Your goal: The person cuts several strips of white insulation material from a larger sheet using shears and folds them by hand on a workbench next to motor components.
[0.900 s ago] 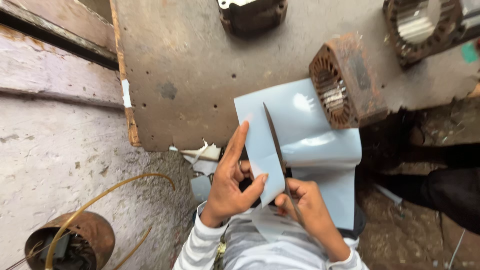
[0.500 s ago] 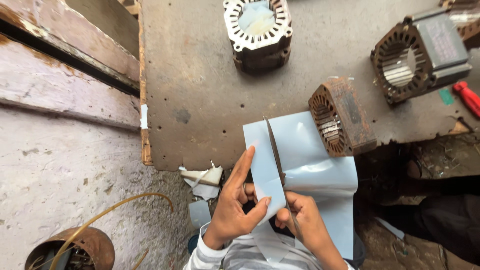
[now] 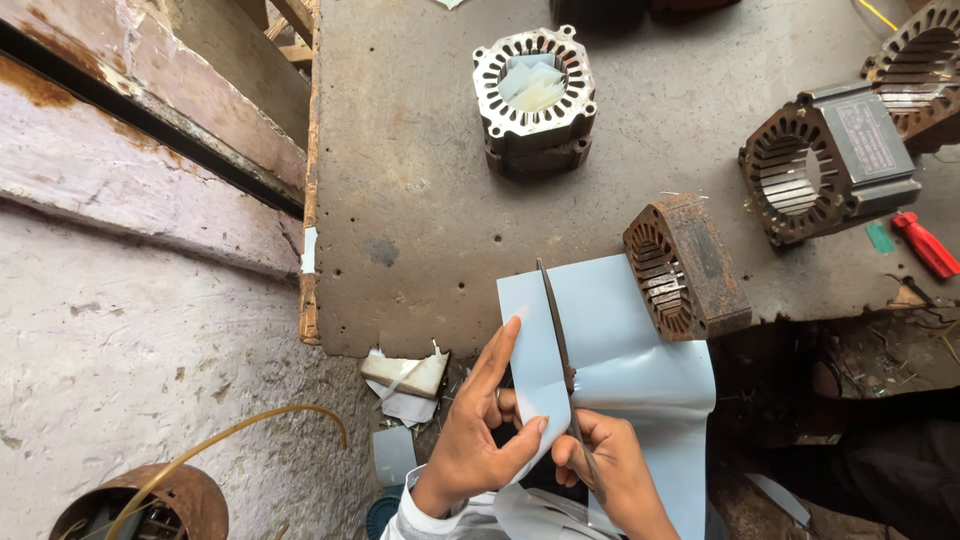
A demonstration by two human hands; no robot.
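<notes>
Pale blue sheet material [image 3: 640,360] lay across both hands, its near end hanging down past the wrists; the left hand [image 3: 480,430] pinched a narrow strip of it, thumb pressed over the strip's lower edge and index finger stretched straight up along its left side, the other fingers curled behind; the right hand [image 3: 610,470] was closed around the handles of a pair of scissors [image 3: 560,340], whose dark blades ran up the sheet just right of the left index finger, drawn nearly together with the tip at the sheet's upper edge; left of the left-hand fingers, scraps of white paper [image 3: 405,385] lay on the ground, and farther left a rusty round can [image 3: 150,505] held a yellowish tube; just beyond the right-hand fingers a rusted motor stator [image 3: 690,265] sat on the worn metal tabletop [image 3: 420,180], touching the sheet's right edge; farther off stood a lighter stator [image 3: 535,95] with pale slips inside, a boxed stator [image 3: 830,165] to the right, and a red-handled tool [image 3: 925,245] beside it.
</notes>
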